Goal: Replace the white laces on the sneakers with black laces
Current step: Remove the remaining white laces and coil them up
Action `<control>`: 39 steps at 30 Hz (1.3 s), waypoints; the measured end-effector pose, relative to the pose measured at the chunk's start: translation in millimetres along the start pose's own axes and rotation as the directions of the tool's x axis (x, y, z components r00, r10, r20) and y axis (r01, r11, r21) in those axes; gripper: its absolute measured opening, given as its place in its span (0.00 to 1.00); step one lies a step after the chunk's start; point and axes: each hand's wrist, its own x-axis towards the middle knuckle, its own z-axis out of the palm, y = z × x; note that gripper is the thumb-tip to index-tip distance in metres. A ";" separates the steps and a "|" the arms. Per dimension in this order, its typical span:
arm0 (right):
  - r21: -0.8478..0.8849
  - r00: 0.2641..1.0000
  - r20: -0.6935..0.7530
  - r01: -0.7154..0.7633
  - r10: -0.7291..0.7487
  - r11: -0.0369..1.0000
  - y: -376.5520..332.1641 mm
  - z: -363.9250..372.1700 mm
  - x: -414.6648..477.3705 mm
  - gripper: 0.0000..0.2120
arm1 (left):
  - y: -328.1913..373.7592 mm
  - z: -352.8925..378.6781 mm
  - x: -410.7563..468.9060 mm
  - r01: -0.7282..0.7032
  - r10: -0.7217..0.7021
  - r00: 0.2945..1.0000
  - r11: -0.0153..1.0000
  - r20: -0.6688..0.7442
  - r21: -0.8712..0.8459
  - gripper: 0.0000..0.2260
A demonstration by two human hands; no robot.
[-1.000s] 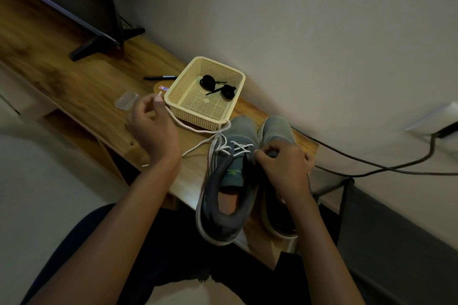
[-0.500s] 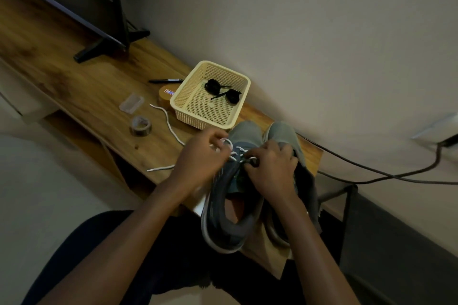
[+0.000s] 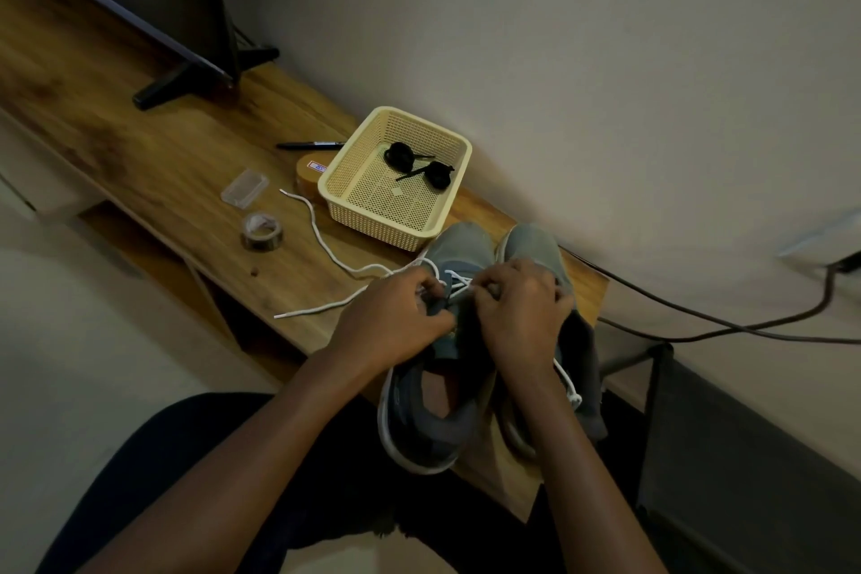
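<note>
Two grey sneakers sit side by side on the wooden table [image 3: 140, 145]: left sneaker [image 3: 428, 424], right sneaker [image 3: 533, 242]. The left hand [image 3: 400, 310] and right hand [image 3: 519, 317] curl over the left sneaker's eyelets, pinching its white lace [image 3: 321, 240], which trails across the table. Two coiled black laces [image 3: 399, 154] lie in one basket [image 3: 372, 221].

The right hand [image 3: 519, 317] covers its own fingertips and most of the right sneaker [image 3: 531, 243]; the left hand [image 3: 396, 317] hides part of the white lace [image 3: 321, 243] it pinches.
</note>
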 end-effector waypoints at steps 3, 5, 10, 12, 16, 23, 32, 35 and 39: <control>0.062 0.996 -0.034 -0.082 0.084 0.995 3.2 -7.1 3.0 0.05 | -0.6 4.3 -2.7 0.014 -0.014 0.999 1.000 -0.038 0.019 0.10; 0.041 0.999 0.010 -0.048 0.048 0.998 2.3 -7.1 2.4 0.08 | -2.0 11.3 -4.2 -0.024 0.042 0.993 0.986 -0.107 0.165 0.13; -0.063 0.990 0.096 0.107 -0.101 0.992 -0.9 -0.1 -5.4 0.12 | -1.4 26.6 -6.7 -0.027 0.169 0.943 0.897 -0.286 0.441 0.13; -0.114 0.986 0.103 0.145 -0.133 0.983 -0.2 2.2 -5.8 0.10 | -2.1 32.2 -6.5 -0.033 0.193 0.932 0.888 -0.308 0.458 0.13; -0.093 0.987 0.039 0.161 -0.158 0.983 -0.3 7.9 -5.9 0.08 | -3.7 37.9 -4.6 -0.020 0.180 0.927 0.900 -0.329 0.436 0.12; 0.053 0.992 -0.101 -0.067 0.072 0.996 8.5 -8.7 3.2 0.05 | -5.5 43.3 -4.4 -0.018 0.141 0.941 0.928 -0.306 0.373 0.11; -0.102 0.988 0.042 0.154 -0.150 0.983 0.1 7.2 -7.4 0.08 | -5.8 43.7 -3.5 0.001 0.103 0.956 0.937 -0.276 0.350 0.12; -0.096 0.989 0.041 0.145 -0.142 0.985 2.0 7.8 -6.2 0.08 | -5.7 43.8 -4.2 -0.016 0.118 0.954 0.939 -0.277 0.344 0.12; -0.002 0.993 -0.117 -0.027 0.026 1.000 4.9 -0.1 -1.6 0.06 | -4.4 43.2 -4.3 -0.015 0.110 0.958 0.941 -0.265 0.339 0.11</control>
